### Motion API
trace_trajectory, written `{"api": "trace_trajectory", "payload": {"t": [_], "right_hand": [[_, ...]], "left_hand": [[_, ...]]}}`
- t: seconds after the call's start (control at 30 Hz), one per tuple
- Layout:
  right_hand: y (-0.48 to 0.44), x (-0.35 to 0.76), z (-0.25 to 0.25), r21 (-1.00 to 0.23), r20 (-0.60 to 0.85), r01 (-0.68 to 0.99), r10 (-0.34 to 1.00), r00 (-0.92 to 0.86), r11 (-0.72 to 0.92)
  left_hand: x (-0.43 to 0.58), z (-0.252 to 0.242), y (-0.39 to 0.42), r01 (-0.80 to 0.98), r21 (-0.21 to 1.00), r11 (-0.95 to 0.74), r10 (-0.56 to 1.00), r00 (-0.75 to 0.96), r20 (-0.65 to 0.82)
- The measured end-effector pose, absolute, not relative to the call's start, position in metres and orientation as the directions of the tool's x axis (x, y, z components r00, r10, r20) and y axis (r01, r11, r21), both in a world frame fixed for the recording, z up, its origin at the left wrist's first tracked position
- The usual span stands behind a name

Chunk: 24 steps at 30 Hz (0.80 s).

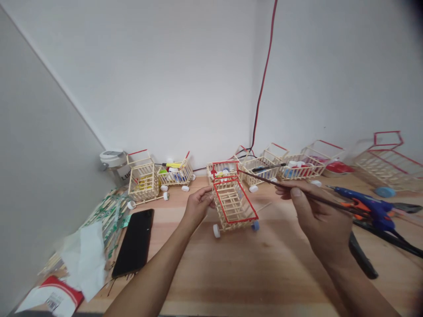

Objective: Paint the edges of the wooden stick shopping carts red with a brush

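A miniature shopping cart (231,202) built of thin wooden sticks stands on the table in front of me. Its upper rim and handle frame are red, and a white wheel (216,231) and a blue wheel (255,225) show at its near end. My left hand (200,204) pinches the cart's left side. With my right hand (317,215) I grip a thin dark paintbrush (280,184), whose tip touches or nearly touches the right end of the red handle frame.
Several other stick carts, one on the left (143,182) and one on the right (300,169), line the wall. A blue glue gun (373,204) and black-handled pliers (361,255) lie at right. At left are a phone (134,242), tissue (87,259), wrapped sticks (105,211) and a lidded jar (115,165).
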State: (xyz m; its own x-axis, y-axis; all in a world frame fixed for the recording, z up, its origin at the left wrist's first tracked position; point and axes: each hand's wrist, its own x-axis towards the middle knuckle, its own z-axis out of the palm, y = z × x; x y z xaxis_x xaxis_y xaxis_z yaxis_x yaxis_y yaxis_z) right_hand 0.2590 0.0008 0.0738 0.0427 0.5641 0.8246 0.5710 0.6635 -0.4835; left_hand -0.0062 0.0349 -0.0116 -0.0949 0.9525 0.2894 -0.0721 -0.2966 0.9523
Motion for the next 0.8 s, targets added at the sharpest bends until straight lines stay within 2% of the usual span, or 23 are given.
{"api": "trace_trajectory", "payload": {"t": [0.2, 0.8], "right_hand": [[-0.0015, 0.2609, 0.0735, -0.477, 0.818, 0.578, 0.575, 0.015, 0.663], [0.0058, 0.2541, 0.0763, -0.514, 0.826, 0.54, 0.554, 0.103, 0.667]], "left_hand": [[-0.0062, -0.0096, 0.0337, -0.053, 0.951, -0.305, 0.949, -0.095, 0.299], [-0.0064, -0.0095, 0.0335, -0.041, 0.951, -0.306, 0.949, -0.09, 0.301]]}}
